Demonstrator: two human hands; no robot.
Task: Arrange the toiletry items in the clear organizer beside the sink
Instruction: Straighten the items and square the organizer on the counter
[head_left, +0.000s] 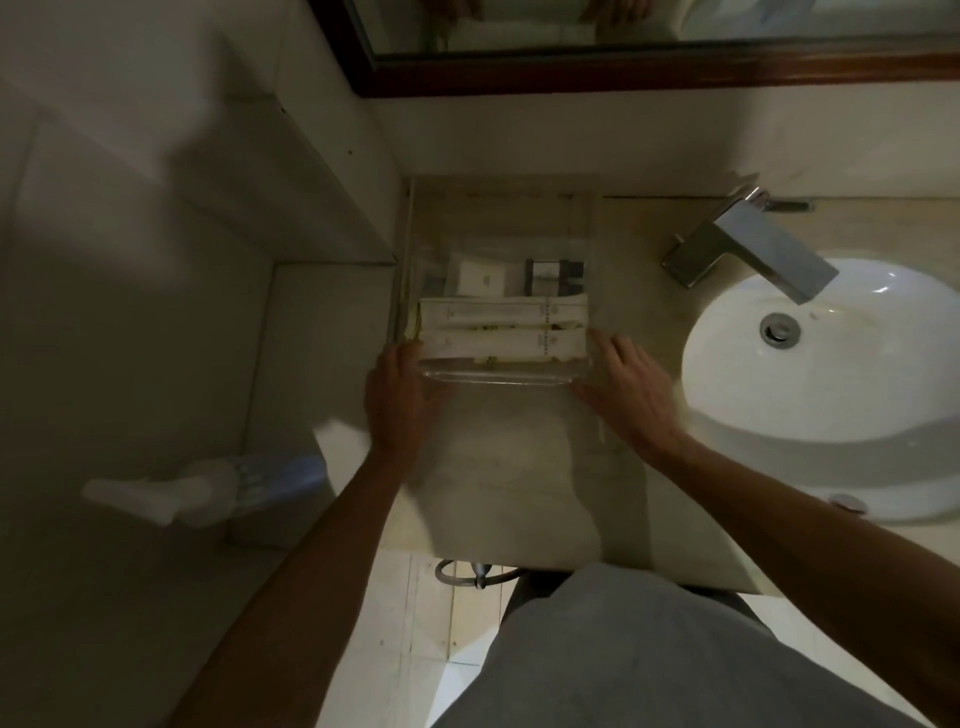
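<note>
Nearest the person, a grey garment (649, 654) fills the bottom of the view, with pale floor tiles (395, 639) and a metal hose (470, 574) under the counter edge. Both bare forearms reach forward over the beige countertop (509, 467).

Left hand (397, 397) sits at the left near corner of the clear organizer (498, 371); fingers lie close together, bent against the side wall, thumb side toward the front rim. It touches the wall, but whether it really grips — cannot tell, blurred. Right hand (623, 387) is at the right near corner, fingers straight and slightly spread, tips against or just beside the right wall; contact itself is unclear.

The organizer stands on the counter left of the sink (810, 364), pushed up toward the back wall, and beside the counter's left edge. Inside, toward the front: two long white boxes (501, 332) lying sideways, one behind the other, touching. Behind them a small white square packet (483, 278) on the left and a dark packet (553, 275) to its right — labels too small to read. The rear part of the organizer shows only counter through the clear floor.

Right of it, a square chrome faucet (753, 249) angles over the white basin, drain (779, 327) visible. Off the counter to the left, lower down, a blurred white-and-blue object (208, 488) — cannot tell what. Farthest back, a dark wooden mirror frame (623, 73) runs along the wall.
</note>
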